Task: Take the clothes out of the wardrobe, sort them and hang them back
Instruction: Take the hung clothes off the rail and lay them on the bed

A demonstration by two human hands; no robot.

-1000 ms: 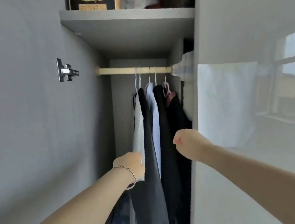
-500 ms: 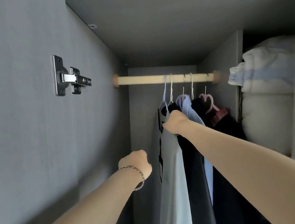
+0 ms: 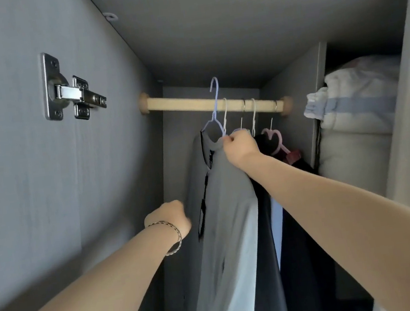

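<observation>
Fingers (image 3: 231, 139) round hanger (image 3: 216, 101), inside grey wardrobe (image 3: 139, 143)

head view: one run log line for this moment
right hand grips lavender hanger with grey garment | hook above rod, unhooked | left hand beside grey garment, grip unclear

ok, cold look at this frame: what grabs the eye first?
The right hand, centre, pinching a lilac hanger whose hook sits above the wooden rod, a grey garment hanging from it. Next, the left hand curled beside that garment's left edge, and the shiny metal hinge on the grey panel at upper left.
</observation>
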